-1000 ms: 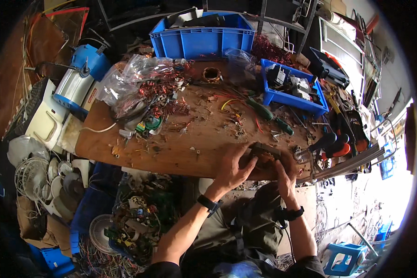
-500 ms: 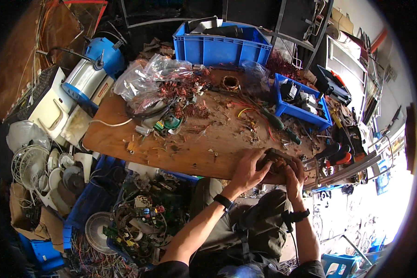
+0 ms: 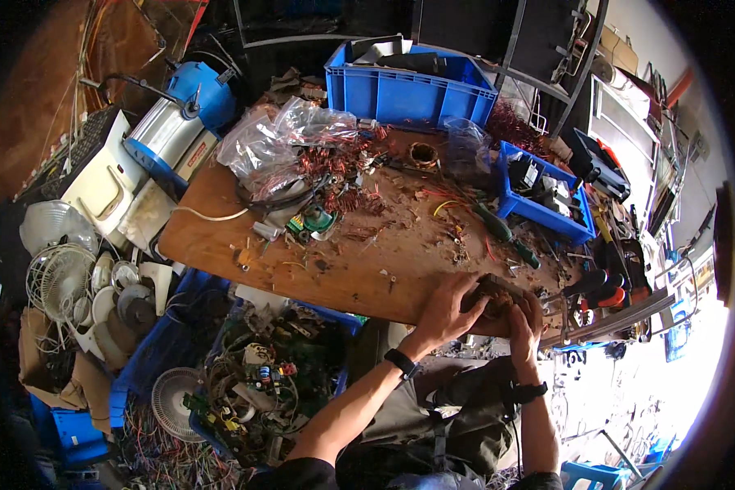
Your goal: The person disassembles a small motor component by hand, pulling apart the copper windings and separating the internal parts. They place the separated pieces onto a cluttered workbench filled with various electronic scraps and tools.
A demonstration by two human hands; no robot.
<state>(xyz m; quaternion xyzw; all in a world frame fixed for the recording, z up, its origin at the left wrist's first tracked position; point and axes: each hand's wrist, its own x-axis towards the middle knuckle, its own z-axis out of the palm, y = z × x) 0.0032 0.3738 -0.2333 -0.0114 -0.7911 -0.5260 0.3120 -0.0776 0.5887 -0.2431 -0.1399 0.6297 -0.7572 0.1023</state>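
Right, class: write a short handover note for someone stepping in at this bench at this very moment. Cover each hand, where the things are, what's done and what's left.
Left hand: gripping the left side of the dark block at the table's near edge.
Right hand: holding the block's right side from below.
Things: green screwdriver just beyond the block; copper scraps and plastic bags at the far left; blue tray of parts to the right.
Done: cannot tell; copper bits lie strewn about.
Left: the block looks whole, still in both hands.

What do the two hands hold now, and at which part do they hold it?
Both hands grip one small brown, rusty-looking part at the workbench's near edge: the left hand at its left end, the right hand at its right end.
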